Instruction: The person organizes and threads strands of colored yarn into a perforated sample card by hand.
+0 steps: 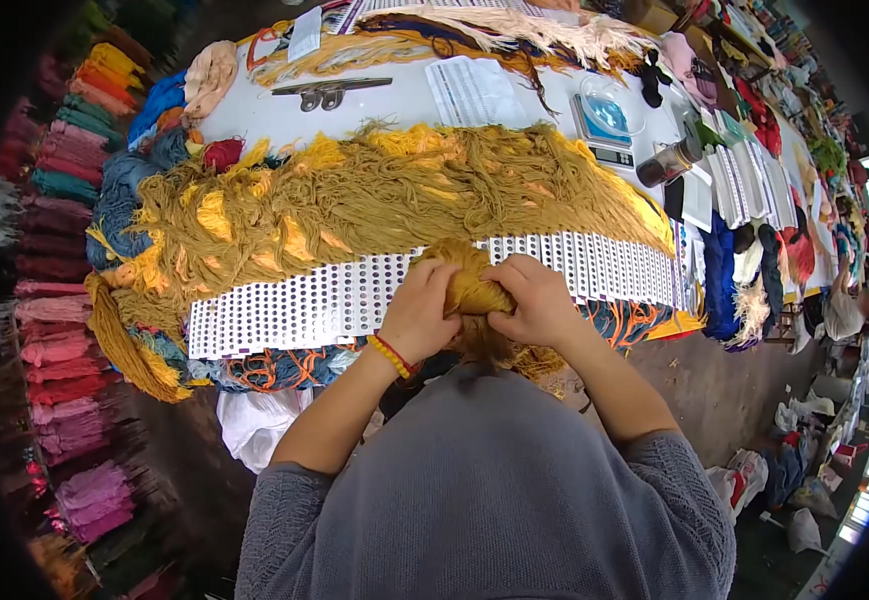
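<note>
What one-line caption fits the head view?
Left hand and right hand hold a golden yarn bundle before dotted white strips and heaped olive yarn.

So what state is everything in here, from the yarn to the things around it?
Left hand: gripping yarn
Right hand: gripping yarn
Golden-brown yarn bundle: bunched, held between both hands
Long olive-green yarn: loose, spread out
White strips with rows of dark dots: side by side
Clear round bowl: sitting on the scale
Dark cylindrical jar: lid on
White printed sheet: unfolded
</note>
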`<move>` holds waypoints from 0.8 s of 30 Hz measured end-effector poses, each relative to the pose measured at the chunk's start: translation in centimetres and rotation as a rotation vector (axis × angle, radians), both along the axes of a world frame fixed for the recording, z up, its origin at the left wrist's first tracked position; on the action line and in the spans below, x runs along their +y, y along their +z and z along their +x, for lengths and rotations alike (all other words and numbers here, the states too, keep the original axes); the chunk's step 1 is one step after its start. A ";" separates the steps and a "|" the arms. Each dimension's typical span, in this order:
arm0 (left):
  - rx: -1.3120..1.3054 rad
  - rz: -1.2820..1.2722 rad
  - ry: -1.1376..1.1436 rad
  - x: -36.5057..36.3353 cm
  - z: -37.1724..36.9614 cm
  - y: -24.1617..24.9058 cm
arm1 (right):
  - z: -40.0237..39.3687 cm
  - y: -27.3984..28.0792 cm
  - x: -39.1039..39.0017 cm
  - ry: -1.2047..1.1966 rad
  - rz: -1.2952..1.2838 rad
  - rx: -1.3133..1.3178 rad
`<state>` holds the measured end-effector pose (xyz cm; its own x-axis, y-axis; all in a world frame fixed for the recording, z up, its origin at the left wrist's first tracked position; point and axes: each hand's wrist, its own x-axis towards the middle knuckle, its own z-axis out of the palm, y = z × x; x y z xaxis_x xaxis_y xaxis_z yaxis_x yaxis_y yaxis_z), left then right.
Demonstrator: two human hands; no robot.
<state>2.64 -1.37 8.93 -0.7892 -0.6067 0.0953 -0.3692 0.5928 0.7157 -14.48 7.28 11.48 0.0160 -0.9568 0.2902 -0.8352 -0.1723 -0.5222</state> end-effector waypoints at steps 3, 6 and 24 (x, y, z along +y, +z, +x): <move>0.041 0.034 0.054 -0.2 0.9 0.2 | 0.5 0.6 -0.4 0.059 -0.063 -0.010; 0.235 0.110 0.123 -1.0 2.2 1.3 | 1.2 2.3 -1.1 0.134 -0.155 -0.031; 0.736 1.213 0.280 -3.5 4.2 8.8 | 2.4 2.1 -4.1 0.050 -0.200 -0.415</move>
